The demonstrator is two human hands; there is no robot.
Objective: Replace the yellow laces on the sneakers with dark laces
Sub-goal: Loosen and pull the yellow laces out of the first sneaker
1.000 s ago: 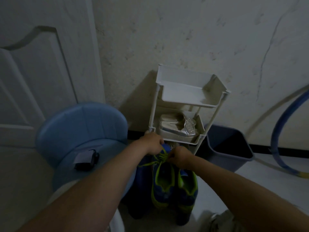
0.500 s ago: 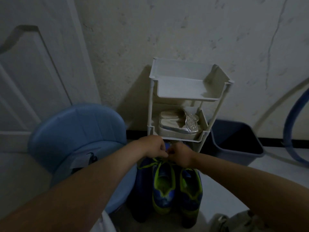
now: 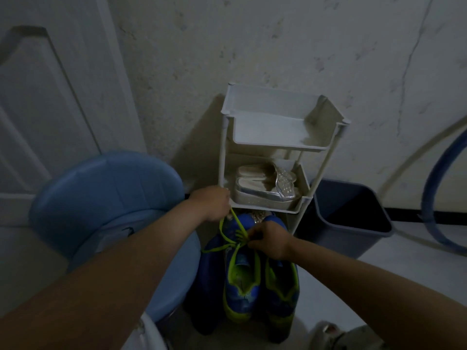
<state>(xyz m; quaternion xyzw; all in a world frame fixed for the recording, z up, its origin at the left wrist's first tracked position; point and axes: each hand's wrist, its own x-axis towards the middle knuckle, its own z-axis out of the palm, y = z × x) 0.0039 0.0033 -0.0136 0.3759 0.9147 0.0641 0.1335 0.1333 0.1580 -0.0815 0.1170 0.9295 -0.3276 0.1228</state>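
Two-handed on yellow lace [image 3: 236,221]: gripped in left hand [image 3: 213,204] above, pinched by right hand [image 3: 269,239] at eyelets. Liable to snag, or drag sneaker [image 3: 241,281] over, if yanked.

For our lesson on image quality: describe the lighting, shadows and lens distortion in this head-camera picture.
Head view: dim, bluish light; the white rack casts a soft shadow leftwards on the wall. Head view: the wide lens tilts the door and stretches the forearms; only the yellow laces look vivid.

Low rack shelf [image 3: 265,207] just above sneakers [image 3: 242,291], blue chair [image 3: 108,188] close left
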